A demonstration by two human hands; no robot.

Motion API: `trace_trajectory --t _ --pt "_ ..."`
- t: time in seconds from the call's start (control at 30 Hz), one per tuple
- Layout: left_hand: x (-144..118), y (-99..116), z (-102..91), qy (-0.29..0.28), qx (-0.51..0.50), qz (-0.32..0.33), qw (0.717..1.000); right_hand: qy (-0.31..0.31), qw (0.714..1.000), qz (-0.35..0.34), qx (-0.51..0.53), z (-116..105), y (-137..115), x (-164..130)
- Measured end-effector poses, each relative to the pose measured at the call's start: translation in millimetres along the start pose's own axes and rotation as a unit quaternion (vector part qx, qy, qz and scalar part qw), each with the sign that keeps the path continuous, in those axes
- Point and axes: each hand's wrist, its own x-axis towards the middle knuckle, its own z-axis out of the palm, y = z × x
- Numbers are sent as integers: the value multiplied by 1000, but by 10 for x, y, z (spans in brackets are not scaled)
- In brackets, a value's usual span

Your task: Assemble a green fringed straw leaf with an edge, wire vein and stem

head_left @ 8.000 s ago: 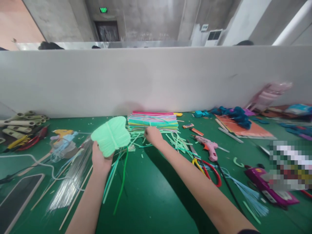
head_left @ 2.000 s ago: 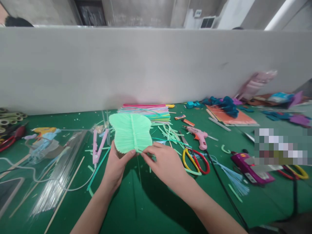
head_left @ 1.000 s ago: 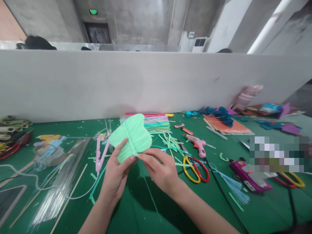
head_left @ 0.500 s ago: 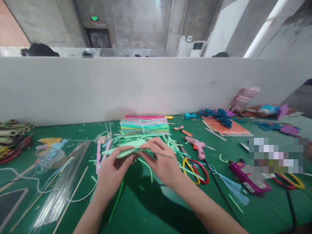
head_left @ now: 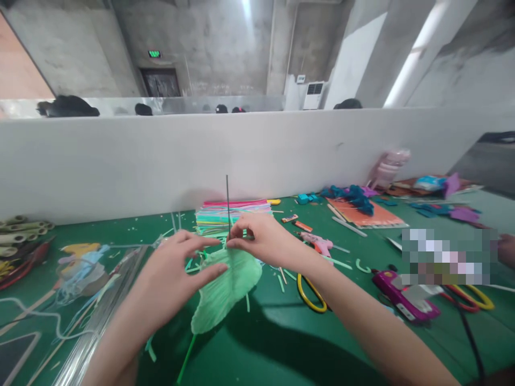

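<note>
A light green, fuzzy leaf-shaped piece (head_left: 231,281) hangs tilted in front of me over the table. A thin dark wire (head_left: 227,198) sticks up from its top end, and a bright green stem (head_left: 186,359) trails from its lower end. My right hand (head_left: 261,238) pinches the leaf's top, where the wire comes out, between thumb and fingers. Beside the leaf's upper left edge is my left hand (head_left: 181,273), thumb and fingers apart, holding nothing. Whether its thumb touches the leaf I cannot tell.
Behind my hands lies a stack of coloured pipe cleaners (head_left: 209,217). To the right are a pink glue gun (head_left: 319,242), yellow-handled scissors (head_left: 311,295) and a purple tool (head_left: 406,300). Clear strips (head_left: 108,300) lie left. A white partition (head_left: 120,161) rises behind. Another person's hand (head_left: 506,249) shows far right.
The leaf has turned from nearly edge-on to showing its broad face, its wire now upright. My left hand has let go of it and spread its fingers. My right hand has shifted to its top.
</note>
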Motion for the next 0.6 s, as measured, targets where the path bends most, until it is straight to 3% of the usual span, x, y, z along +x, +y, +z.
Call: trace_trajectory --t 0.1,0.2,0.4,0.6 --pt "93 -56 237 -44 -117 -4 992 -16 1000 -1 7 57 62 7" --pt "157 -172 403 -29 -179 -31 983 -44 999 -16 12 74 143 -8" --pt "207 -324 404 -34 -228 -63 971 -29 998 41 30 59 251 -52" --pt "211 -392 414 -42 -236 -72 968 -14 997 35 60 101 246 -86"
